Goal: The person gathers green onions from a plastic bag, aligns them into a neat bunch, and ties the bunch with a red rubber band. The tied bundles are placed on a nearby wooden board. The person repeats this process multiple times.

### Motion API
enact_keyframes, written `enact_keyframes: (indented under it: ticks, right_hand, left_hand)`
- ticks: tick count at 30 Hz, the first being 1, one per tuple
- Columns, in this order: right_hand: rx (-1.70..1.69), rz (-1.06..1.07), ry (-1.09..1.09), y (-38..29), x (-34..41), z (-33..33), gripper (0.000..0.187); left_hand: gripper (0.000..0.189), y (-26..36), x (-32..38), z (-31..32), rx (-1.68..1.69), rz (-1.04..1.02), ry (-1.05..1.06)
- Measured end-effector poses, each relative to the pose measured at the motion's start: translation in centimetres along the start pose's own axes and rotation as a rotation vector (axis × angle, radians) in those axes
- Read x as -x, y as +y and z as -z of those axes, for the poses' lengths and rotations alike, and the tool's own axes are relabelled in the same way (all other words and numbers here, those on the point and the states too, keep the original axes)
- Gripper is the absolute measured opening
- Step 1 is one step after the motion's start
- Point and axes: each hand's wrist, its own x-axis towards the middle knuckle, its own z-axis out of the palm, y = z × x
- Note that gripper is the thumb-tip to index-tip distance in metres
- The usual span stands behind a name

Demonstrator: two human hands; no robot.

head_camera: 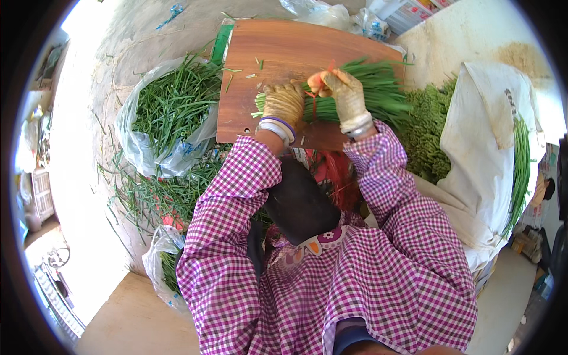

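Observation:
A bundle of green chives [377,91] lies across the wooden board [262,49], its pale cut ends to the left and its leaf tips to the right. My left hand [284,104], in a soiled work glove, is closed over the bundle near the cut ends. A red tie [314,106] runs around the stems between my hands. With pinched fingers, my gloved right hand [347,93] grips the tie just above the bundle. Orange-red covers show on some of its fingertips. Small cut stem pieces [251,76] are scattered on the board.
Left of the board sits a clear plastic bag [133,146] of loose green leaves. More leaves [182,199] litter the floor. On the right, stacked green bundles [428,128] lie partly under a white cloth [479,164]. Red strands [339,173] hang below the board's near edge.

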Motion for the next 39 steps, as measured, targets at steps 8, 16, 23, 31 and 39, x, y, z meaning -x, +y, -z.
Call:
enact_keyframes:
  ticks: [8, 16, 23, 31, 39]
  right_hand:
    - [-0.1, -0.014, -0.123, -0.2, 1.2, -1.4, 0.025]
    - [-0.144, -0.153, -0.003, 4.3, 10.6, -0.2, 0.024]
    - [-0.13, -0.423, 0.156, 4.6, 10.0, 7.0, 0.047]
    - [-0.231, -0.257, -0.192, -1.1, 9.9, 5.8, 0.076]
    - [0.766, 0.241, -0.214, -9.8, 9.3, 0.9, 0.112]
  left_hand:
    - [0.076, 0.5, -0.9, 0.7, 0.113, -0.101, -0.103]
    - [0.076, -0.1, -2.2, 0.7, 0.108, -0.018, -0.033]
    - [0.056, -2.2, -0.7, 2.7, 1.256, -0.005, -0.414]
    - [0.065, 0.8, 5.6, 1.7, 1.797, -0.233, -0.388]
    - [0.069, 1.2, 9.1, 6.5, 2.351, -0.243, 0.578]
